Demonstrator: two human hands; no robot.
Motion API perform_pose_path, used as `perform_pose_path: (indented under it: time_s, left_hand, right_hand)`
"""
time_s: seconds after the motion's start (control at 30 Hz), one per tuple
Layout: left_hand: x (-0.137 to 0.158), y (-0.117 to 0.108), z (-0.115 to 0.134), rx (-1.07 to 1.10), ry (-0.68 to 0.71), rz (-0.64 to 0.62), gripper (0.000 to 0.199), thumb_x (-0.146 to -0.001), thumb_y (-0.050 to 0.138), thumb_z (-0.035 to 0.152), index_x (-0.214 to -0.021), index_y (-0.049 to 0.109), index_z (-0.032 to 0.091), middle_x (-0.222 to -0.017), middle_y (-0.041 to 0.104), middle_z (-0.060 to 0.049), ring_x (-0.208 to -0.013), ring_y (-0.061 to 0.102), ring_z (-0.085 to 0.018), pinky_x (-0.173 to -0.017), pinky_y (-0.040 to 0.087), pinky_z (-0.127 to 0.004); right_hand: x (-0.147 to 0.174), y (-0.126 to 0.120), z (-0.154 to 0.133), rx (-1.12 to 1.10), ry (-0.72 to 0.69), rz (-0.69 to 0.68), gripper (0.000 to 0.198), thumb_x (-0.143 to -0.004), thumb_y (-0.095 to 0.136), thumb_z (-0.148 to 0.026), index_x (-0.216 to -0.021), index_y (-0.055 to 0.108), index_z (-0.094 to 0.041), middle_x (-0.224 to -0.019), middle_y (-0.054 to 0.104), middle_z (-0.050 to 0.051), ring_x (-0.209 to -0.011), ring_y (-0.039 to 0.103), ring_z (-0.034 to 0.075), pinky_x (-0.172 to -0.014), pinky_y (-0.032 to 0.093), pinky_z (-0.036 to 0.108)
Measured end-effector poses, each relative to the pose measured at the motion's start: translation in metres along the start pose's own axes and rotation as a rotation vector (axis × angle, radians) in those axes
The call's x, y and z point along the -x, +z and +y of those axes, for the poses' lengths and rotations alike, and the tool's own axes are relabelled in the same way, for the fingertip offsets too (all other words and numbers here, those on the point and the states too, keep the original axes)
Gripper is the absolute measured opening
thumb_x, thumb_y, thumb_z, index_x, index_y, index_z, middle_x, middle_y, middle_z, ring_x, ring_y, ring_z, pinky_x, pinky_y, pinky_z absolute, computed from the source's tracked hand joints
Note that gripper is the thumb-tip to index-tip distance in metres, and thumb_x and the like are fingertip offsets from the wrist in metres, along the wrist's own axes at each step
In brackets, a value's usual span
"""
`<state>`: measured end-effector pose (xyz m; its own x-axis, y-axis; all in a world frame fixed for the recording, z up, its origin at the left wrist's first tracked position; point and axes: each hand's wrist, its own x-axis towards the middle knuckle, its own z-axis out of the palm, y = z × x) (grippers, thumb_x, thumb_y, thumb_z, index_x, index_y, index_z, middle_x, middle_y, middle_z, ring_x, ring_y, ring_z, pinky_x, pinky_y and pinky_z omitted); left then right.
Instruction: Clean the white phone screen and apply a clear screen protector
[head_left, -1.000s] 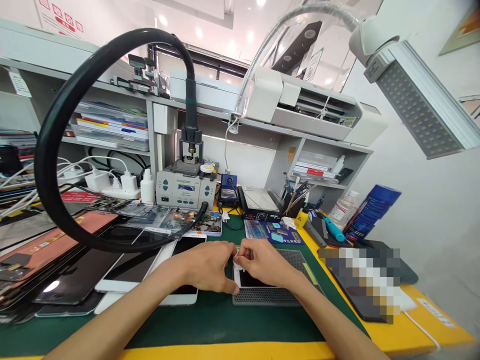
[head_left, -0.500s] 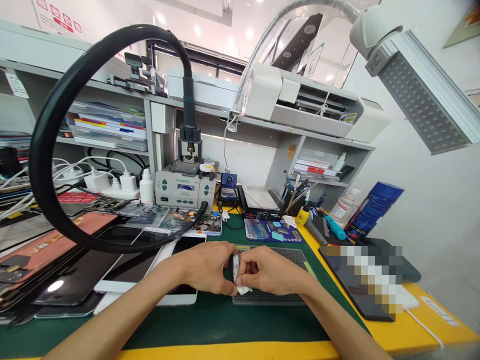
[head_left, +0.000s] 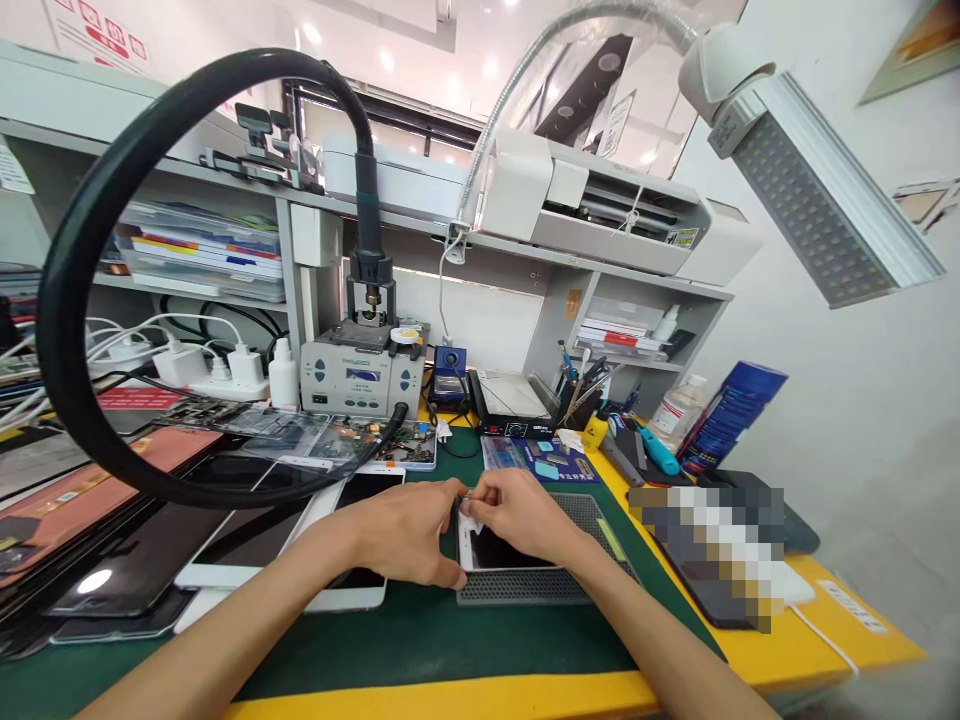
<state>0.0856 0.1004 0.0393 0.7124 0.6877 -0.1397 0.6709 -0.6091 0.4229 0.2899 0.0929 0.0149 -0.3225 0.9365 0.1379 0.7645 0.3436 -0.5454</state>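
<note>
A white-framed smartphone (head_left: 491, 552) with a dark screen lies flat on a grey perforated mat (head_left: 525, 588). My left hand (head_left: 409, 530) spans the phone's left end, its thumb at the near corner and its fingers by the far corner, steadying it. In a pinch, my right hand (head_left: 521, 515) presses a small white wipe (head_left: 470, 522) onto the phone's left end near the far corner. The palm and wrist of this hand cover much of the screen.
Several phones, including a white one (head_left: 349, 600), lie at the left. Behind stand a hot-air station (head_left: 356, 375), a soldering iron stand (head_left: 450, 375) and a flat heating plate (head_left: 514, 395). A thick black hose (head_left: 56, 290) loops above the left side. At the right lies a dark tablet-like slab (head_left: 694, 575).
My right hand has moved the wipe away from me along the phone's left end, from the near corner toward the far one. More of the screen shows. The view has shifted slightly.
</note>
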Motion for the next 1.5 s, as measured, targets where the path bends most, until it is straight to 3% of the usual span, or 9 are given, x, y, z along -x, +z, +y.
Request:
perform_pose_path:
  time_s: [0.33, 0.53, 0.7, 1.07, 1.5]
  left_hand:
    - [0.000, 0.001, 0.000, 0.016, -0.004, -0.015, 0.074, -0.067, 0.066, 0.061, -0.129, 0.050, 0.023, -0.098, 0.062, -0.002, -0.084, 0.061, -0.023, -0.063, 0.042, -0.028]
    - [-0.003, 0.007, -0.008, 0.041, -0.007, 0.002, 0.077, -0.068, 0.067, 0.061, -0.134, 0.049, 0.025, -0.103, 0.062, -0.003, -0.088, 0.061, -0.023, -0.069, 0.044, -0.028]
    - [-0.003, 0.007, -0.007, 0.039, -0.022, -0.011, 0.076, -0.069, 0.065, 0.062, -0.134, 0.050, 0.026, -0.104, 0.062, -0.002, -0.087, 0.061, -0.022, -0.068, 0.044, -0.027]
    - [-0.005, 0.011, -0.011, 0.070, -0.061, -0.027, 0.072, -0.072, 0.065, 0.063, -0.134, 0.048, 0.030, -0.104, 0.060, -0.001, -0.086, 0.060, -0.021, -0.068, 0.044, -0.027]
    - [-0.005, 0.010, -0.007, 0.063, -0.054, -0.007, 0.072, -0.070, 0.066, 0.061, -0.132, 0.051, 0.027, -0.103, 0.061, -0.002, -0.088, 0.060, -0.022, -0.070, 0.044, -0.027]
  right_hand:
    - [-0.004, -0.027, 0.030, -0.101, 0.159, -0.132, 0.023, -0.074, 0.068, -0.039, -0.066, 0.065, -0.017, -0.063, 0.061, -0.001, -0.058, 0.050, 0.012, -0.050, 0.032, 0.023]
    - [0.005, -0.063, 0.050, -0.131, 0.236, -0.224, 0.018, -0.068, 0.071, -0.034, -0.061, 0.067, -0.017, -0.062, 0.063, 0.000, -0.061, 0.053, 0.013, -0.052, 0.034, 0.023]
    - [0.013, -0.083, 0.072, -0.111, 0.303, -0.259, 0.024, -0.063, 0.076, -0.040, -0.061, 0.067, -0.018, -0.056, 0.057, -0.002, -0.055, 0.048, 0.012, -0.047, 0.032, 0.023]
    - [0.021, -0.094, 0.079, -0.097, 0.303, -0.325, 0.035, -0.061, 0.080, -0.048, -0.064, 0.066, -0.017, -0.062, 0.063, 0.000, -0.058, 0.054, 0.012, -0.048, 0.037, 0.021]
    - [0.033, -0.093, 0.073, -0.132, 0.321, -0.526, 0.045, -0.054, 0.082, -0.057, -0.065, 0.065, -0.016, -0.057, 0.060, -0.001, -0.052, 0.055, 0.012, -0.046, 0.043, 0.020]
